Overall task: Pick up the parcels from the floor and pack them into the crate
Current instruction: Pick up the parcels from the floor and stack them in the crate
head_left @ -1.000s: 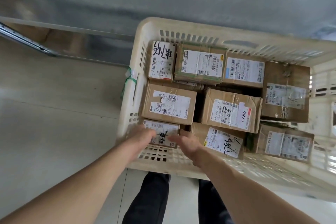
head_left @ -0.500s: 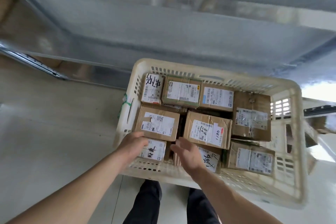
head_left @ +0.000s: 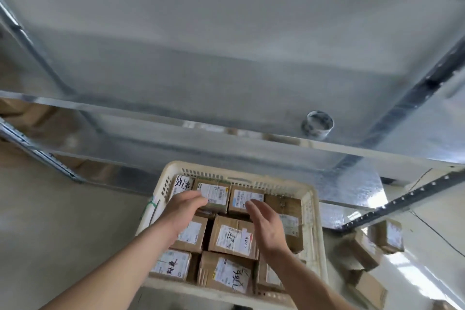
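Observation:
A cream plastic crate point(head_left: 317, 229) stands on the floor, filled with several brown cardboard parcels bearing white labels. My left hand point(head_left: 185, 210) reaches over the crate's back left, fingers straight, near a labelled parcel point(head_left: 214, 195) in the back row. My right hand point(head_left: 266, 225) hovers open above the middle parcel point(head_left: 230, 238), fingers pointing to the back row. Neither hand holds anything. Whether the fingertips touch the parcels is unclear.
A metal shelf rack point(head_left: 226, 83) rises right behind the crate, with a roll of tape point(head_left: 319, 124) on its shelf. Loose parcels point(head_left: 362, 254) lie on the floor at the right, beside a perforated metal bar point(head_left: 407, 199). Bare floor point(head_left: 63, 221) lies to the left.
Both hands moved from the crate's near edge forward over the parcels toward the back row. The view tilted up, showing more of the shelf.

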A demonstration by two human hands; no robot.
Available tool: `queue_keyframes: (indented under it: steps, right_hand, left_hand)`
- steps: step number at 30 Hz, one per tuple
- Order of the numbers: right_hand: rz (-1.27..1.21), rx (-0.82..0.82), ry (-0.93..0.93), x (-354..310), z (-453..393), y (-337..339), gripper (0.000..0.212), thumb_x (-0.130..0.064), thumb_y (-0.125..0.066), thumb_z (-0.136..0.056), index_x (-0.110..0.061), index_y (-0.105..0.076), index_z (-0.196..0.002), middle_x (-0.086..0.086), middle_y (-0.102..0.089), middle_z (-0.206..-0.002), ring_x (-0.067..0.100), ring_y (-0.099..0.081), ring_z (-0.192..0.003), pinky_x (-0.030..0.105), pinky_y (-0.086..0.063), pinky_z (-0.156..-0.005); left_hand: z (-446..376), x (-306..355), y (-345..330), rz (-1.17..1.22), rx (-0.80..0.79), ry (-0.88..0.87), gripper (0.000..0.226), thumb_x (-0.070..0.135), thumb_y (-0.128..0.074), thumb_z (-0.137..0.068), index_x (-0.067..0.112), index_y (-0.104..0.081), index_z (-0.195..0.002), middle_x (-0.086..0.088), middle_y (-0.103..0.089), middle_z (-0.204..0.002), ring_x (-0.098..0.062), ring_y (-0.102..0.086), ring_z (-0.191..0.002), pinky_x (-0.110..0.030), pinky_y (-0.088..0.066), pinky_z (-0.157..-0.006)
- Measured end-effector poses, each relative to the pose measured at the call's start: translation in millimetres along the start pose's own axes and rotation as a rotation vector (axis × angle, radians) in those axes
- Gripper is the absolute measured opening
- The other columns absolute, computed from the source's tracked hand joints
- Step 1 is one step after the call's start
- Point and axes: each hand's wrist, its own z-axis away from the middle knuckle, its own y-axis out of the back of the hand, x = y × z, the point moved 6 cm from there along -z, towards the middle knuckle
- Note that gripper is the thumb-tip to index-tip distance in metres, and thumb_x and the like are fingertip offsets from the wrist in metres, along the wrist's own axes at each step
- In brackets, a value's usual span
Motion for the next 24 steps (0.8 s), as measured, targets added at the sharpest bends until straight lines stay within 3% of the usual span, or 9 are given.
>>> queue_keyframes:
  steps: [2, 5, 7, 9, 11, 14, 16, 21, 24]
  right_hand:
    - [0.01, 0.06, 0.073, -17.4, 9.3, 21.1, 0.088, -0.079, -0.048, -0.077, -0.016, -0.063, -0.137, -0.004, -0.066, -0.135, 0.013, -0.06, -0.125, 0.029, -0.047, -0.105]
    - [0.016, 0.142, 0.123, -35.9, 25.7, 46.1, 0.087, -0.078, -0.047, -0.078, -0.016, -0.064, -0.136, -0.003, -0.067, -0.133, 0.014, -0.061, -0.124, 0.034, -0.047, -0.108]
    - [0.002, 0.184, 0.138, -44.9, 40.1, 59.9, 0.07, -0.066, -0.052, -0.091, -0.014, -0.063, -0.137, -0.001, -0.066, -0.134, 0.013, -0.061, -0.122, 0.03, -0.046, -0.105]
    - [0.014, 0.231, 0.15, -49.6, 53.2, 71.8, 0.047, -0.05, -0.054, -0.101, -0.015, -0.065, -0.131, -0.003, -0.069, -0.125, 0.009, -0.062, -0.111, 0.022, -0.046, -0.094]
    - [0.005, 0.281, 0.155, -53.1, 67.6, 83.2, 0.04, -0.044, -0.053, -0.103, -0.015, -0.068, -0.126, -0.009, -0.068, -0.113, 0.01, -0.062, -0.108, 0.018, -0.045, -0.086]
    - [-0.008, 0.376, 0.172, -51.7, 87.6, 95.6, 0.056, -0.062, -0.05, -0.091, -0.015, -0.072, -0.112, 0.001, -0.072, -0.112, 0.02, -0.065, -0.108, 0.036, -0.052, -0.095]
    - [-0.039, 0.416, 0.155, -49.1, 103.6, 103.9, 0.059, -0.068, -0.049, -0.085, -0.023, -0.071, -0.116, -0.001, -0.072, -0.118, 0.018, -0.065, -0.108, 0.046, -0.051, -0.101]
    - [-0.047, 0.492, 0.154, -46.5, 141.5, 129.8, 0.051, -0.054, -0.05, -0.102, -0.016, -0.066, -0.132, -0.006, -0.068, -0.123, 0.018, -0.062, -0.115, 0.045, -0.05, -0.104]
    - [-0.053, 0.55, 0.148, -33.8, 165.3, 155.2, 0.049, -0.049, -0.048, -0.103, -0.014, -0.064, -0.132, -0.016, -0.065, -0.109, 0.017, -0.06, -0.111, 0.044, -0.048, -0.104]
  left_hand:
    - [13.5, 22.2, -6.9, -0.009, -0.024, -0.061, 0.028, 0.027, -0.058, -0.094, 0.024, -0.061, -0.122, 0.011, -0.053, -0.115, -0.014, -0.045, -0.115, -0.036, -0.039, -0.096]
    - [28.4, 45.2, -12.2, -0.012, -0.041, -0.111, 0.02, 0.03, -0.059, -0.093, 0.026, -0.064, -0.113, 0.011, -0.058, -0.116, -0.014, -0.048, -0.116, -0.042, -0.038, -0.107]
    - [37.9, 57.1, -17.1, -0.011, -0.085, -0.13, 0.017, 0.037, -0.062, -0.088, 0.028, -0.067, -0.103, 0.008, -0.064, -0.115, -0.018, -0.053, -0.116, -0.048, -0.039, -0.107]
    - [47.3, 66.9, -22.6, -0.041, -0.128, -0.169, 0.03, 0.043, -0.062, -0.082, 0.028, -0.068, -0.107, 0.004, -0.066, -0.116, -0.019, -0.055, -0.116, -0.049, -0.04, -0.107]
    - [59.5, 76.4, -29.3, -0.062, -0.15, -0.21, 0.041, 0.045, -0.063, -0.079, 0.025, -0.067, -0.115, 0.005, -0.063, -0.118, -0.019, -0.052, -0.117, -0.048, -0.039, -0.107]
    - [71.1, 81.8, -42.4, -0.056, -0.197, -0.25, 0.044, 0.039, -0.064, -0.086, 0.019, -0.061, -0.125, 0.004, -0.057, -0.116, -0.019, -0.048, -0.117, -0.043, -0.039, -0.105]
    - [77.4, 83.3, -55.6, -0.072, -0.257, -0.278, 0.039, 0.031, -0.059, -0.094, 0.016, -0.058, -0.13, 0.002, -0.054, -0.118, -0.018, -0.045, -0.117, -0.041, -0.037, -0.103]
    - [98.8, 91.4, -86.0, -0.102, -0.35, -0.34, 0.047, 0.039, -0.062, -0.09, 0.016, -0.058, -0.131, -0.002, -0.056, -0.126, -0.017, -0.047, -0.115, -0.039, -0.04, -0.101]
    - [114.1, 96.3, -115.6, -0.114, -0.416, -0.357, 0.022, 0.037, -0.057, -0.095, 0.025, -0.063, -0.112, 0.005, -0.06, -0.11, -0.014, -0.051, -0.105, -0.033, -0.038, -0.091]
